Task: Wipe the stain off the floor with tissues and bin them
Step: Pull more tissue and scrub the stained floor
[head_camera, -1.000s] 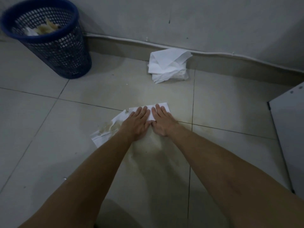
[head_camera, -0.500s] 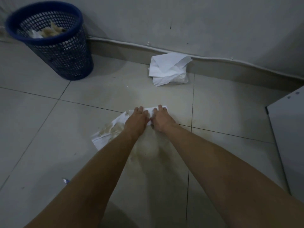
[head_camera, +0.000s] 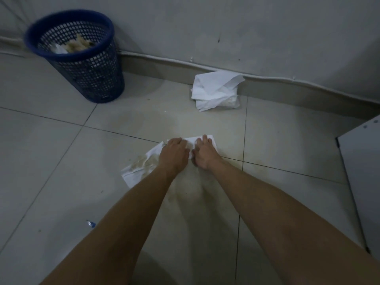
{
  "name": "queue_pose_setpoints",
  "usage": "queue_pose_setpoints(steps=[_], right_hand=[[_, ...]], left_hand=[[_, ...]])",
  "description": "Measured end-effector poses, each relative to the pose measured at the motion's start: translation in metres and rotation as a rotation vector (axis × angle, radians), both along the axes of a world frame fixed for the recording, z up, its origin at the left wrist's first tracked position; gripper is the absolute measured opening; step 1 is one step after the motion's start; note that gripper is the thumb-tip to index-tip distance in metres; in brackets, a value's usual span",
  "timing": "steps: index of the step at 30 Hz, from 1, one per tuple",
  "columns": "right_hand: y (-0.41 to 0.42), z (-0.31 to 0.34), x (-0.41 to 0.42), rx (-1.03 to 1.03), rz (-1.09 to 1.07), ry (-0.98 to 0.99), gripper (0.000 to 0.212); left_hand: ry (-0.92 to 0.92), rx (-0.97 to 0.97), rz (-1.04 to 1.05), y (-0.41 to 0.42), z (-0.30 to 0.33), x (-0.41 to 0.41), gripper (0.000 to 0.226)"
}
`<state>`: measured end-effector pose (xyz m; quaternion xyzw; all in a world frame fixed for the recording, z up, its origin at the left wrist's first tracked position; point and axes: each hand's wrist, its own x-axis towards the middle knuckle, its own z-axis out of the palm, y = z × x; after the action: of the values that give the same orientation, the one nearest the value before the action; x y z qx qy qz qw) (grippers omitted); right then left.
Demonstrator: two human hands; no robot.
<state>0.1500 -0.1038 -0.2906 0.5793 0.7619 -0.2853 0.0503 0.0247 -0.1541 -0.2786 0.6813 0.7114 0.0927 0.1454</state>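
A white tissue (head_camera: 141,168) lies flat on the tiled floor, stained yellow-brown at its near left part. My left hand (head_camera: 174,154) and my right hand (head_camera: 203,154) press side by side on its far end, fingers curled and bunching the paper. A faint yellowish stain (head_camera: 185,194) smears the tiles between my forearms and beyond the tissue. A dark blue mesh bin (head_camera: 78,56) stands at the far left by the wall, with soiled tissues inside.
A pile of clean white tissues (head_camera: 217,90) rests against the skirting at the far middle. A white cabinet panel (head_camera: 362,173) stands at the right edge. A small blue scrap (head_camera: 90,223) lies on the floor near my left forearm.
My fingers went from flat and spread to curled, gathering the tissue's far edge. Less white paper shows beyond my hands.
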Motion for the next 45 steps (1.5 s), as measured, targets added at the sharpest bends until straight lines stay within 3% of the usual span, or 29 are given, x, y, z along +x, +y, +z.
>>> queue_pose_setpoints(steps=[4,9,13,23,28,32,39,42,45], right_hand=[[-0.002,0.009,0.002,0.023,-0.045,0.01,0.06],[-0.004,0.007,0.001,-0.026,-0.031,-0.083,0.059],[-0.006,0.01,0.002,0.048,-0.009,-0.102,0.056],[-0.005,0.005,-0.016,-0.039,-0.071,-0.084,0.071],[-0.012,0.005,-0.025,0.034,-0.022,-0.067,0.067],[-0.013,-0.001,-0.034,0.022,-0.018,0.002,0.062],[-0.015,-0.002,-0.028,-0.021,0.05,0.057,0.058],[-0.015,0.003,-0.027,-0.04,-0.073,0.145,0.066],[-0.024,0.004,-0.028,0.029,-0.22,0.132,0.09]], left_hand=[[0.005,0.051,0.16,-0.023,0.007,-0.01,0.033],[0.096,-0.07,0.335,-0.054,0.0,-0.032,0.037],[0.121,-0.172,0.544,-0.061,0.0,-0.033,0.043],[-0.146,-0.338,0.782,-0.054,-0.011,-0.007,0.072],[-0.184,-0.281,0.736,-0.054,-0.011,-0.008,0.071],[-0.254,-0.152,0.59,-0.052,-0.017,-0.009,0.067],[-0.381,-0.099,0.303,-0.034,-0.009,-0.001,0.05],[-0.471,-0.058,0.292,-0.033,-0.007,-0.003,0.045],[-0.518,0.11,0.386,-0.036,0.003,-0.011,0.038]])
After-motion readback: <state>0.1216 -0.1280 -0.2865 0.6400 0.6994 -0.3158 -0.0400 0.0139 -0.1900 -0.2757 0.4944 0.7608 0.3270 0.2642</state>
